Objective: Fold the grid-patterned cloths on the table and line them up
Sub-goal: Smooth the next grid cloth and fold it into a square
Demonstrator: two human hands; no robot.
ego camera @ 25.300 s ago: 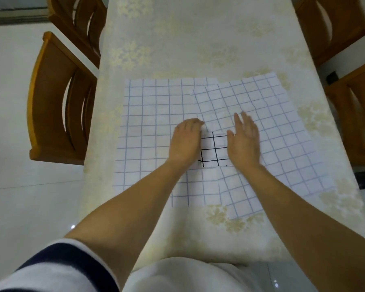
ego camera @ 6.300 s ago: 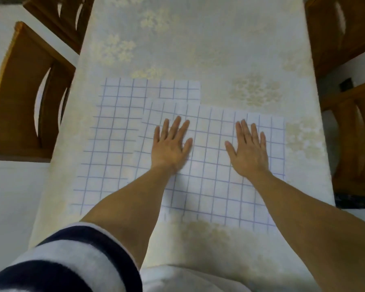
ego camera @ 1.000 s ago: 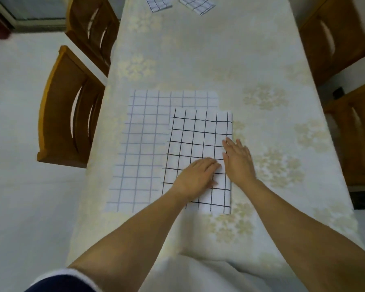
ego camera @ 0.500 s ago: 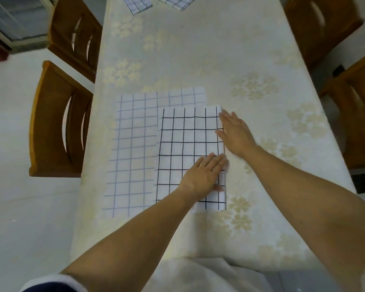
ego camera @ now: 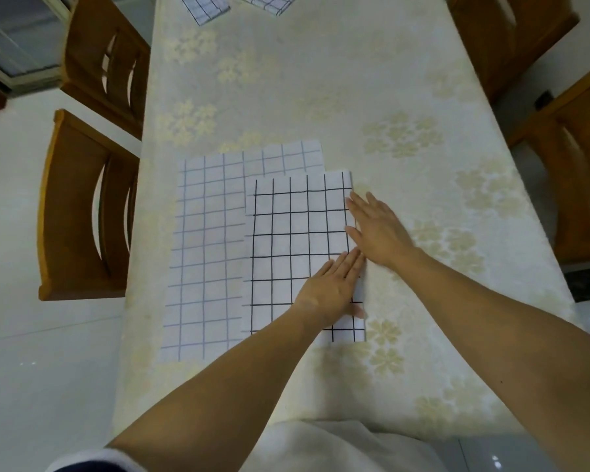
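Observation:
A white cloth with a black grid (ego camera: pixel 293 233) lies folded into a tall strip on the table (ego camera: pixel 355 97). It overlaps the right part of a larger, flat cloth with a faint grey grid (ego camera: pixel 206 250). My left hand (ego camera: pixel 331 291) lies flat, palm down, on the strip's lower right part. My right hand (ego camera: pixel 377 229) rests flat along the strip's right edge, fingers pointing up and left. Neither hand grips anything. Two small folded grid cloths, one (ego camera: pixel 205 6) left of the other (ego camera: pixel 268 3), lie at the table's far end, cut off by the frame.
The table carries a cream floral cover. Two wooden chairs, one (ego camera: pixel 82 212) near and one (ego camera: pixel 106 59) farther off, stand on the left. More wooden chairs (ego camera: pixel 573 185) stand on the right. My white clothing (ego camera: pixel 338 447) touches the near table edge.
A second ago my right hand lay beside my left hand near the strip's lower right. It has slid up along the right edge; my left hand stays in place.

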